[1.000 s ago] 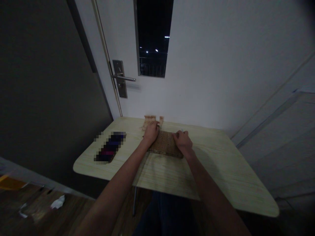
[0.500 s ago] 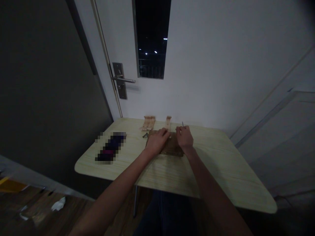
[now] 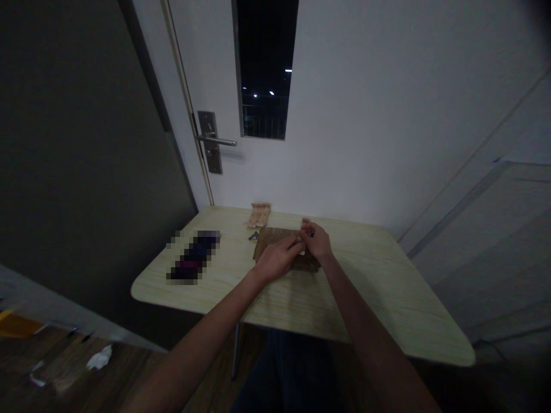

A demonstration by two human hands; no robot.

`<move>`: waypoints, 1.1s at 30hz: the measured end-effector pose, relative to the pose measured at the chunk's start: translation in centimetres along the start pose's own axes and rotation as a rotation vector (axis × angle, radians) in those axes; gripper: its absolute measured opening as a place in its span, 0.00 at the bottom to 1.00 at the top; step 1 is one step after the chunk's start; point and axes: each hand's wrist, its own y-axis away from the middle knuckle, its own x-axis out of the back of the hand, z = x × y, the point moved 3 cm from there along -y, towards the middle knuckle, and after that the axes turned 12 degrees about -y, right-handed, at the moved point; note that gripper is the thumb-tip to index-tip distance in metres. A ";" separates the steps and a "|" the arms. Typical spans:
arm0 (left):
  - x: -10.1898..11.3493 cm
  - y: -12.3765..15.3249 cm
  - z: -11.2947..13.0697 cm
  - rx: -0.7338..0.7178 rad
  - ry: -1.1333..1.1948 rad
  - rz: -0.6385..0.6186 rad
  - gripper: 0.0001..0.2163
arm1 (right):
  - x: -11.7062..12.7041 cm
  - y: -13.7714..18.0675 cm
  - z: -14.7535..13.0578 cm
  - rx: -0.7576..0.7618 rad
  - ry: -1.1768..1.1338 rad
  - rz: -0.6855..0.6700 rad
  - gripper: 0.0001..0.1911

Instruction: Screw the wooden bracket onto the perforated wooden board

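My left hand [image 3: 279, 256] is closed on the near part of a small light wooden piece [image 3: 306, 221] and rests over a brown cardboard sheet [image 3: 275, 234]. Beside it, my right hand [image 3: 317, 242] is pinched, with its fingertips against the same wooden piece, whose far end sticks out past them. A small dark, thin metal piece [image 3: 312, 233] shows between the right fingers; its exact kind is hard to make out. The fingers hide the middle of the wooden piece.
Several similar wooden pieces [image 3: 259, 215] lie side by side at the table's far edge. Small dark metal parts [image 3: 253, 236] lie left of the cardboard. A blurred-out dark object [image 3: 193, 256] is on the left of the table [image 3: 387, 298]. Behind stands a door with a handle [image 3: 219, 140].
Both hands have come together over the cardboard. The wooden piece has shifted right and nearer, now between my hands. The thin metal piece no longer points up above my right hand.
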 end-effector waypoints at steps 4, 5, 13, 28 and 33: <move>-0.4 0.2 0.0 0.063 0.003 0.029 0.11 | 0.0 0.4 0.2 0.047 0.055 -0.014 0.09; -0.5 0.2 0.1 0.060 0.020 0.037 0.11 | 0.0 0.5 0.2 0.056 0.071 -0.021 0.08; 0.2 0.5 -0.6 0.111 0.131 -0.022 0.12 | 0.0 0.6 0.1 0.027 0.016 -0.096 0.06; -1.6 1.6 -3.3 0.412 0.182 0.065 0.09 | 0.8 -0.2 1.1 -0.072 -0.018 -0.116 0.06; -2.4 3.3 -7.1 0.745 0.144 0.162 0.16 | 0.9 -0.2 1.5 -0.077 -0.015 -0.108 0.06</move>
